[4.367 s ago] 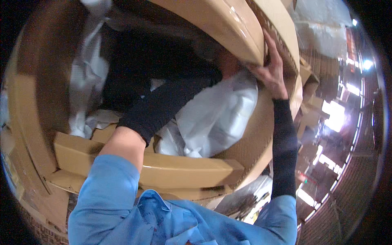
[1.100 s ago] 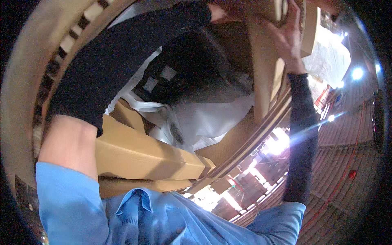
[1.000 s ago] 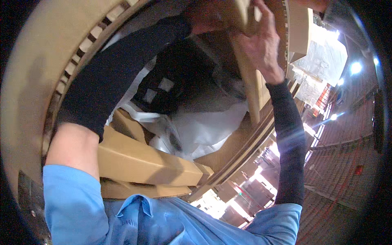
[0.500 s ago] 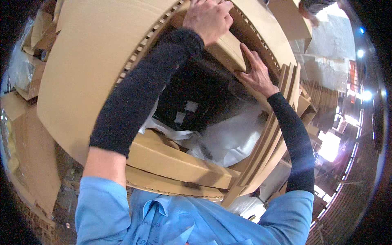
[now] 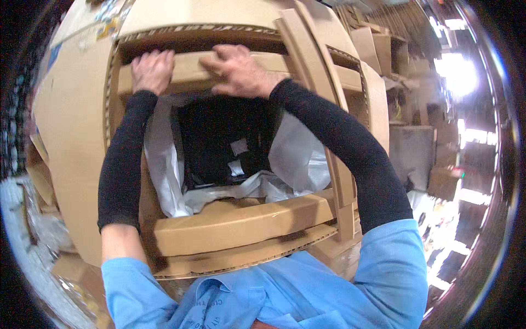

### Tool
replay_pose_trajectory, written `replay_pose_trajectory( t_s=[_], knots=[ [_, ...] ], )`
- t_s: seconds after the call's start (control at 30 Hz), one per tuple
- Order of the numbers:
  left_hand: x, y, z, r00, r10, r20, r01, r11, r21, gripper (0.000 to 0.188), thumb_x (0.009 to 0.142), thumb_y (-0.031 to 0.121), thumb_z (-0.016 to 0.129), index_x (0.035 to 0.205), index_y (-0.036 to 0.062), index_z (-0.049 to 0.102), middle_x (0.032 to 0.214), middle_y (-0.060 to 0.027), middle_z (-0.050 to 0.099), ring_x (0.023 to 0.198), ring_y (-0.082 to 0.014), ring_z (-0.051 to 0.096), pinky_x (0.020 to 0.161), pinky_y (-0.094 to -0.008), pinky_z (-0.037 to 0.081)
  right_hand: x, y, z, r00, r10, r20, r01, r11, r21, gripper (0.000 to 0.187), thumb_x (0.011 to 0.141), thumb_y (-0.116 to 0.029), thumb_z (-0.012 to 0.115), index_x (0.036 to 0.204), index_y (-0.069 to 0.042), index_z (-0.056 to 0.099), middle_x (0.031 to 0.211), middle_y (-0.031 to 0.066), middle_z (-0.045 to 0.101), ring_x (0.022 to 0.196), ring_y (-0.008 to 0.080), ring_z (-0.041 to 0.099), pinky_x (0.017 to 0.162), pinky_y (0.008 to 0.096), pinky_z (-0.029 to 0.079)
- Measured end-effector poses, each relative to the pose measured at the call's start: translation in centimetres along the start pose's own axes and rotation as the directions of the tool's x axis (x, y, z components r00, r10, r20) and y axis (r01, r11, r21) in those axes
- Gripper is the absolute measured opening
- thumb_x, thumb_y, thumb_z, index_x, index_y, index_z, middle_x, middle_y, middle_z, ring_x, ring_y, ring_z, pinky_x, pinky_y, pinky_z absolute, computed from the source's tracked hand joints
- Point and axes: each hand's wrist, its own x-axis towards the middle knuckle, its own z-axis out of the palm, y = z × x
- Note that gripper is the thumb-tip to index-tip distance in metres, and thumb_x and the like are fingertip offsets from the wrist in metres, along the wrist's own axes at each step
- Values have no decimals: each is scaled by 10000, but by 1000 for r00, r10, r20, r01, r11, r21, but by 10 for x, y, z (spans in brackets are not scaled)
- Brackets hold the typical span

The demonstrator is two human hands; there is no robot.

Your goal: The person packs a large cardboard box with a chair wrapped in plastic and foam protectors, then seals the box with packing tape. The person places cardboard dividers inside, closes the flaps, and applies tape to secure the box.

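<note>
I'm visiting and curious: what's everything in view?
Open box: one, brown, centre
Long blocks: two, brown, box's far and near sides
Cardboard strips: several, brown, box's right
Dark object: one, black, inside box
Patches: two, white, inside box
Wrapping: count unclear, white, inside box
Background cartons: several, brown, right
Shirt: one, blue, lower edge
Sleeves: two, black, on forearms
Left hand: one, bare, on far block
Right hand: one, bare, at far block

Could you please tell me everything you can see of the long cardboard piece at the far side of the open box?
The long cardboard piece is plain tan, block-like and apparently folded. It lies crosswise just inside the far edge of the open box. The left hand rests over its left part; the right hand, fingers spread, is over its middle, though contact there is unclear. Its underside is hidden.
</note>
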Motion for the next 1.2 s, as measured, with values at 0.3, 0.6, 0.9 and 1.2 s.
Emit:
replay_pose_trajectory(
  t_s=[0.3,0.6,0.9,1.2],
  knots=[
    [-11,2,2,899,-156,-409,127,987,-98,343,972,328,623,1155,38,634,1329,-180,601,1187,-383,588,1004,-517,457,-279,-1,-145,448,866,-223,-717,497,489,874,845,-411,810,1498,47,454,1482,243,511,1415,347,456,1213,443,326],
    [-75,369,-50,765,3,644,538,-553,-636,653,951,480,696,1363,13,500,1293,-134,575,1183,-236,566,1002,-428,485,-326,47,28,600,791,115,-458,223,860,887,871,-525,769,1535,-54,418,1426,167,593,1261,278,595,1049,396,476],
    [-50,377,-76,719,82,690,554,-667,-498,493,1028,440,594,1307,34,580,1171,-100,704,1024,-241,693,907,-396,572,-290,74,22,458,839,-295,-92,374,923,417,883,59,609,1293,-6,650,1185,211,712,1140,249,674,1018,360,494],
    [-20,268,-84,755,-148,638,495,-509,-704,414,1029,405,628,1215,40,569,1110,-118,689,955,-238,702,796,-399,609,-379,117,-319,447,767,-461,-474,640,605,366,875,-48,579,1226,54,555,1141,183,647,1102,227,643,870,326,559]
  ],
)
